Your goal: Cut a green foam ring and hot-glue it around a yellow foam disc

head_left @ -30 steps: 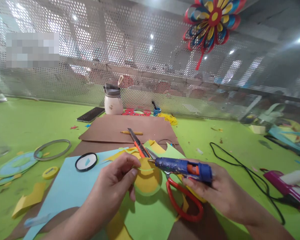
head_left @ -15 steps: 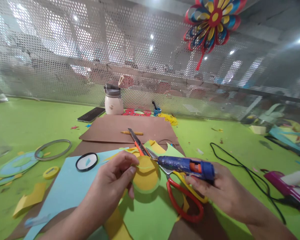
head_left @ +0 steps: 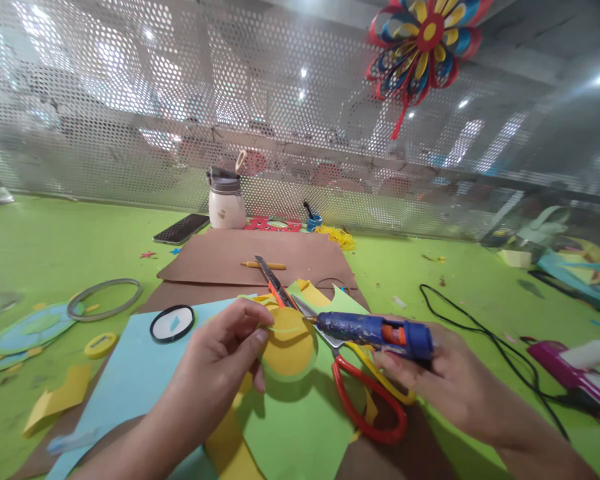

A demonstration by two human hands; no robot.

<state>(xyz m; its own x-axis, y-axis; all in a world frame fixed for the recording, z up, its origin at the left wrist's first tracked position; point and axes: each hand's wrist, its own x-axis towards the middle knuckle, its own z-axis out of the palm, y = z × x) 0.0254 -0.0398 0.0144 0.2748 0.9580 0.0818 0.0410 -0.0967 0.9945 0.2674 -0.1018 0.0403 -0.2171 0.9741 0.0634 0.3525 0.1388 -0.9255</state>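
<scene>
Right hand (head_left: pixel 445 387) closed around a blue glue gun (head_left: pixel 377 331), barrel lying near level, nozzle pointing left and meeting the edge of a yellow paper disc (head_left: pixel 287 347). Left hand (head_left: pixel 215 373) pinches that disc at its left rim between thumb and fingertips, holding it just above the table; a thin pale-green strip curves across the disc's upper face. Disc has a light green border. Beneath it lies a green paper sheet (head_left: pixel 300 433), overlapping a light blue sheet (head_left: pixel 135 380) to the left and a yellow scrap at the near edge. Red-handled scissors (head_left: pixel 367 407) rest on the green sheet directly under the gun, blades pointing away from the person. An orange utility knife (head_left: pixel 276 287) lies just beyond the disc, on brown paper (head_left: pixel 250 257) with a pencil (head_left: pixel 263 265) further back. A black-rimmed ring (head_left: pixel 173 323) sits on the blue sheet. Black cord (head_left: pixel 485 333) trails right across the green table (head_left: pixel 40 240). Far side: white jar (head_left: pixel 227 203), phone (head_left: pixel 181 229), perforated metal screen (head_left: pixel 180 100), paper flower (head_left: pixel 423 40) hanging on it.
</scene>
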